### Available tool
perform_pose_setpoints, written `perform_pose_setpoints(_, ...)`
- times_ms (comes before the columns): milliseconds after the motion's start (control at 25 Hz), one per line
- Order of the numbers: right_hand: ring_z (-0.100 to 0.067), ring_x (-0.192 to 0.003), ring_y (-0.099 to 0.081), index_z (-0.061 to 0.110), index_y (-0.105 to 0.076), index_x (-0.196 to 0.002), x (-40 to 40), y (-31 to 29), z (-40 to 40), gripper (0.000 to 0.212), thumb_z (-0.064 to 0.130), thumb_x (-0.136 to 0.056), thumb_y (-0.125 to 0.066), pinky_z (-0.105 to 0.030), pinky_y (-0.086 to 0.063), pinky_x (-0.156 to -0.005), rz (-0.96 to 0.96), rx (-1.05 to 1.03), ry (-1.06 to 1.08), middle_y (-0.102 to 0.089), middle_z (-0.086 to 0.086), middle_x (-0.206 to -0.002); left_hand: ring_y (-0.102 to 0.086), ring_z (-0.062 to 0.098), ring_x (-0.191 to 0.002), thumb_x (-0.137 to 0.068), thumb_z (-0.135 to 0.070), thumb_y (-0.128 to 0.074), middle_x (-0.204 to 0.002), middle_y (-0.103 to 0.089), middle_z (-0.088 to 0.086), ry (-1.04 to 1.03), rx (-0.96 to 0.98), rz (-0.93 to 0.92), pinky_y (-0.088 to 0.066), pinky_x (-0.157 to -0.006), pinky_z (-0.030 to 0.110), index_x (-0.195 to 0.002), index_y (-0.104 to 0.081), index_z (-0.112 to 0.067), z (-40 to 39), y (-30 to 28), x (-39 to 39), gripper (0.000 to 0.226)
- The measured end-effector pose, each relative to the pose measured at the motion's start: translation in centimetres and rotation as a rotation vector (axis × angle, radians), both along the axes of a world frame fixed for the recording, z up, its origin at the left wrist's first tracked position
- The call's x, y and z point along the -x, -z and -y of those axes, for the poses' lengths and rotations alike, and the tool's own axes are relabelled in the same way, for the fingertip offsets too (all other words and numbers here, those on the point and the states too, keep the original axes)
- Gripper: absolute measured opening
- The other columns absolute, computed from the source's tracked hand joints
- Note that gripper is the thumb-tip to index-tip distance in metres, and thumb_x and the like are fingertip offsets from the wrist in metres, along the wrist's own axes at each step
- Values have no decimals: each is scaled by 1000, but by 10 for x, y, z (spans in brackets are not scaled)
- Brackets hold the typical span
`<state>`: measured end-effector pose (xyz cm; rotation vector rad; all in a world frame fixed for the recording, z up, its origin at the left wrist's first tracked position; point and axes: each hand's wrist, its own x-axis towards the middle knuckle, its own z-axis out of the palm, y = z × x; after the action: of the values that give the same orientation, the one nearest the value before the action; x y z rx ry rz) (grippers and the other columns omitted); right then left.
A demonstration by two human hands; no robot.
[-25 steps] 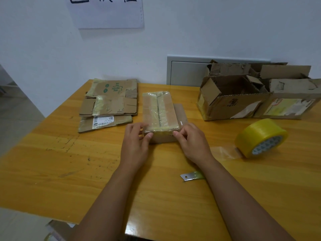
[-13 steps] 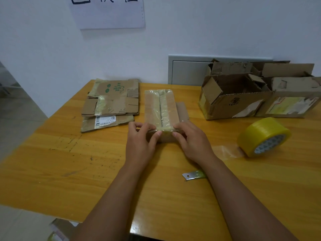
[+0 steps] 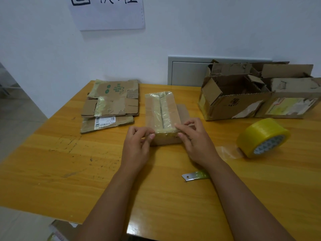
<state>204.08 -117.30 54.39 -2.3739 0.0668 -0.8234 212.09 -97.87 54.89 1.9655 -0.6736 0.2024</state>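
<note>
Small box [image 3: 162, 110], left of the tape roll [image 3: 262, 137], being taped shut.
Blade [image 3: 188, 176] lies nearer than the roll; left hand [image 3: 137, 148] and right hand [image 3: 196, 141] each pinch a near box corner; next, I judge, the tape end [image 3: 165, 133] needs pressing flat.

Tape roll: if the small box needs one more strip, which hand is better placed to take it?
Probably the right hand. The tape roll lies on that side of the table, with nothing standing between them. The left hand would have to cross over the small box.
</note>
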Motion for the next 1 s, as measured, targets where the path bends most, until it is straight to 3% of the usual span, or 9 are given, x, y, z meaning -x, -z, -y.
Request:
perform_pose_setpoints(160,-9,-84,-52,15,-69,-122,0,-1,6,30,13,-92,-64,-15,-42,-73,-22,-100,-24,-56,-1,-94,-51,-7,-98,-96,-6,-58,-102,-53,-15,46,-11,8,-41,-77,5,-108,-66,-36,-5,1,-4,33)
perform_pose_setpoints(320,-7,-94,-56,17,-64,-128,4,-5,11,33,9,-96,-58,-11,-43,-80,-130,-293,-116,-59,-4,-103,-50,-8,-98,-97,-6,-56,-103,-50,-18,32,20,-8,-45,-83,19,-108,-66,-35,-4,2,-4,33)
perform_pose_setpoints(520,-14,-96,-60,14,-67,-124,0,-1,11,32,3,-95,-56,-17,-46,-82,-62,-152,-77,-65,-3,-104,-44,-4,-95,-94,0,-56,-100,-40,-10,-66,22,11,-48,-85,24,-104,-67,-36,2,1,3,39)
perform_pose_setpoints(640,-14,-93,-61,13,-69,-120,-1,2,8,30,5,-94,-57,-23,-48,-79,3,-68,-50,-68,-3,-102,-41,12,-105,-89,-13,-62,-112,-43,-1,-126,-136,236,-43,-91,33,-107,-70,-25,10,-2,7,23)
perform_pose_setpoints(760,-13,-87,-58,13,-70,-119,1,1,7,30,7,-94,-56,-14,-43,-73,11,-8,-43,-67,-3,-98,-42,23,-111,-89,-34,-59,-116,-53,2,-47,-327,460,-32,-88,35,-104,-68,-24,20,-2,3,20)
perform_pose_setpoints(840,-11,-88,-57,14,-69,-121,4,-1,7,30,12,-94,-55,-6,-38,-73,-11,-16,-52,-65,-2,-98,-47,24,-99,-86,-18,-68,-102,-56,1,-34,-325,502,-36,-80,37,-89,-66,-18,30,-4,3,4)
perform_pose_setpoints(920,-7,-96,-58,18,-65,-126,9,-4,6,31,17,-96,-56,-6,-40,-80,-39,-145,-81,-63,1,-105,-47,23,-91,-80,-4,-73,-94,-56,2,-62,-328,515,-36,-76,36,-83,-62,-15,32,-4,4,15)
perform_pose_setpoints(1000,-1,-106,-57,27,-54,-137,13,-13,0,40,22,-97,-58,-8,-44,-85,-79,-405,-102,-58,5,-114,-49,25,-90,-75,4,-74,-92,-57,4,-91,-311,560,-32,-77,35,-81,-62,-12,26,-7,3,21)
